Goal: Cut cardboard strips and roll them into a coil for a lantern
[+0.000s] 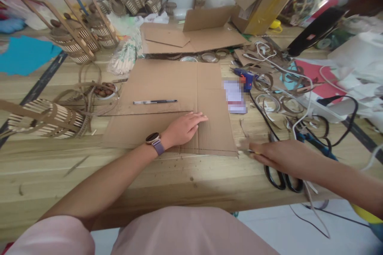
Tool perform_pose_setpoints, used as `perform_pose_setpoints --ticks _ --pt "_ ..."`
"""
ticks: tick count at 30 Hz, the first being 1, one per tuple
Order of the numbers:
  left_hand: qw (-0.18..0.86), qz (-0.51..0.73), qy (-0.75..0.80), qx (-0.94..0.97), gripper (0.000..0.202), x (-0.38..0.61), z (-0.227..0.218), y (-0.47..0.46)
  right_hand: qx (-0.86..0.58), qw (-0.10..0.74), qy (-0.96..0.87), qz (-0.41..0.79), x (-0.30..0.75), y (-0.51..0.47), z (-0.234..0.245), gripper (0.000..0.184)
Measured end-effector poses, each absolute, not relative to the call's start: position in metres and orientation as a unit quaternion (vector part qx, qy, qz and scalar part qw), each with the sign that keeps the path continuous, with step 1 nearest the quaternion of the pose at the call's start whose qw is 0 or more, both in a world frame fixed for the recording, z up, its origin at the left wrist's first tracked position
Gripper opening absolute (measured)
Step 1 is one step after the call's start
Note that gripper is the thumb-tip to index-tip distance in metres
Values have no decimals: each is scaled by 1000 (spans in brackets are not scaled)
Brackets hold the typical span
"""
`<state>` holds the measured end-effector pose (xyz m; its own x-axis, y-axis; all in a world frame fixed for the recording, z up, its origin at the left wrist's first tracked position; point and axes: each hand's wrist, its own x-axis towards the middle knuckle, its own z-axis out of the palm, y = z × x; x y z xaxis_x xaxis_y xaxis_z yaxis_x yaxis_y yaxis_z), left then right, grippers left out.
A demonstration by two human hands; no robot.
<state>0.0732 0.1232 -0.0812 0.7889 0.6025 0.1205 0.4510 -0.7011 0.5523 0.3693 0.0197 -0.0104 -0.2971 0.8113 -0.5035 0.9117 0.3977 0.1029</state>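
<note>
My left hand, with a watch on its wrist, lies flat with fingers stretched on a brown cardboard sheet. A dark line, apparently a cut, runs across the sheet from its left edge to just beside my fingertips. Above that line rests a black pen. Off the sheet's lower right corner, my right hand is closed around a small tool with a yellow part and a thin tip, seemingly a utility knife. My fingers hide most of it, and motion blurs the tip. Black-handled scissors lie beneath this hand.
A blue glue gun and a blurred-out paper or phone lie right of the sheet, among rolls and cables. Woven baskets and a bowl of brown nuts stand left. Cardboard pieces and an open box sit behind.
</note>
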Motion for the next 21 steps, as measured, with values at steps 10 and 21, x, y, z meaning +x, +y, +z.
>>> perform_pose_setpoints --ticks 10,21 --pt "271 162 307 898 46 76 -77 122 640 -68 611 -462 316 33 -27 33" --pt "190 171 344 903 39 8 -44 100 633 7 726 -270 370 37 -20 22"
